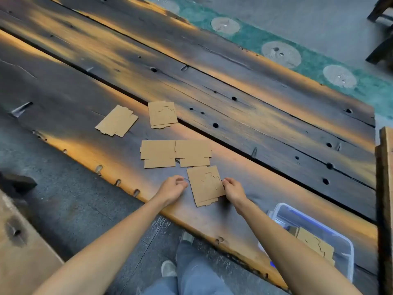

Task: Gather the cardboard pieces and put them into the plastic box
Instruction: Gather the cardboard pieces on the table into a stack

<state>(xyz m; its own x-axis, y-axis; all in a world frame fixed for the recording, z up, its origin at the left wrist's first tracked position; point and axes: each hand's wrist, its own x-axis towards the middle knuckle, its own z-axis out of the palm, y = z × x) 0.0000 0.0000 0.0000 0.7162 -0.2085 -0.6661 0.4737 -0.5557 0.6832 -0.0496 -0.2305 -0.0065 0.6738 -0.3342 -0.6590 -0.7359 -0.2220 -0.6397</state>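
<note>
Several flat brown cardboard pieces lie on a dark wooden table (244, 128). The nearest cardboard piece (205, 185) has a cut-out pattern; my right hand (234, 189) pinches its right edge. My left hand (173, 188) rests just left of it with curled fingers, apart from it and holding nothing. Two joined pieces (175, 153) lie just beyond. Another patterned piece (162, 114) and a plain one (117, 121) lie farther off. The clear plastic box (344, 248) with blue clips stands at the lower right, under my right forearm, with a cardboard piece (316, 245) inside.
The table's near edge (191, 220) runs diagonally in front of my legs and shoes. A wooden bench corner (21, 252) sits at the lower left. A wooden post (386, 188) stands at the right end of the table. Green patterned floor lies beyond.
</note>
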